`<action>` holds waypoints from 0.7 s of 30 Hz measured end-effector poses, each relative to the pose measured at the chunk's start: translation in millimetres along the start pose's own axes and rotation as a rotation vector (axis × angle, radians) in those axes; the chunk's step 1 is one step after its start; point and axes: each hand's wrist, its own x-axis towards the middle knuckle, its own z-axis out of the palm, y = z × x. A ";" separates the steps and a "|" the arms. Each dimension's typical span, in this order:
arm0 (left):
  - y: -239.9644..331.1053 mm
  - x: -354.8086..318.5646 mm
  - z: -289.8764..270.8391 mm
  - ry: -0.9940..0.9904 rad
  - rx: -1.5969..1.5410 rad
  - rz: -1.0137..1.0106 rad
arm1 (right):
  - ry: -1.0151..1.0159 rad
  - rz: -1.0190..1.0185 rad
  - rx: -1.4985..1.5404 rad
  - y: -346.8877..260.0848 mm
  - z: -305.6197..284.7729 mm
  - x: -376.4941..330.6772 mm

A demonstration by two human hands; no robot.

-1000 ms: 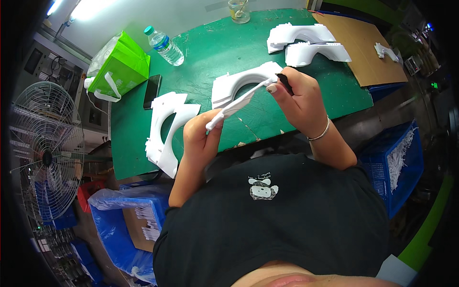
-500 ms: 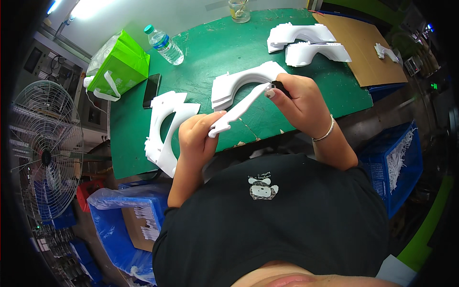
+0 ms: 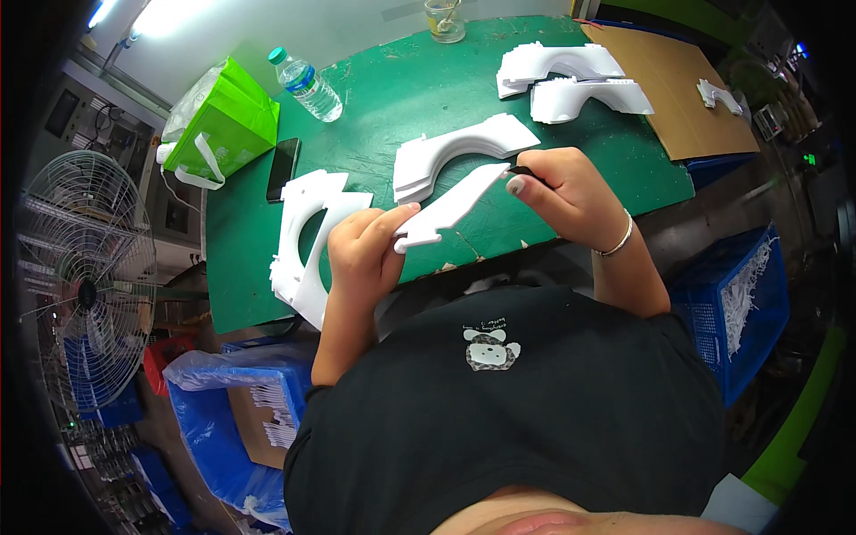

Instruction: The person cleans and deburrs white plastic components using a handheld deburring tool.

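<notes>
A curved white plastic part (image 3: pixel 455 201) is held over the near edge of the table. My left hand (image 3: pixel 361 254) grips its lower left end, fingers closed. My right hand (image 3: pixel 571 196) is closed around a small black tool (image 3: pixel 524 173), mostly hidden in the fingers; its end meets the upper right tip of the part. Just beyond lies a stack of arched white parts (image 3: pixel 419 169). More curved white parts (image 3: pixel 294 227) lie left of my left hand, partly overlapping each other.
Two more piles of white parts (image 3: pixel 562 62) sit at the far right of the green table (image 3: pixel 374 89), beside cardboard (image 3: pixel 669 89). A bottle (image 3: pixel 312 94), phone (image 3: pixel 283 169) and green bag (image 3: pixel 223 125) stand left. Blue crates (image 3: pixel 740 312) flank me; a fan (image 3: pixel 85 285) is left.
The white part has turned so more of its broad face shows. My right hand has moved slightly right and down, with the black tool at the part's tip. My left hand keeps its grip.
</notes>
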 end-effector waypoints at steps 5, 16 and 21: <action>-6.6 -2.0 5.0 0.100 -0.013 0.061 | 0.098 0.047 0.280 1.3 2.9 -1.3; 1.9 -0.5 -3.3 0.101 -0.050 0.105 | 0.328 0.187 0.131 9.9 8.6 0.2; -5.5 -27.5 5.4 0.236 -0.463 -0.438 | 0.201 0.229 0.169 10.5 12.1 0.7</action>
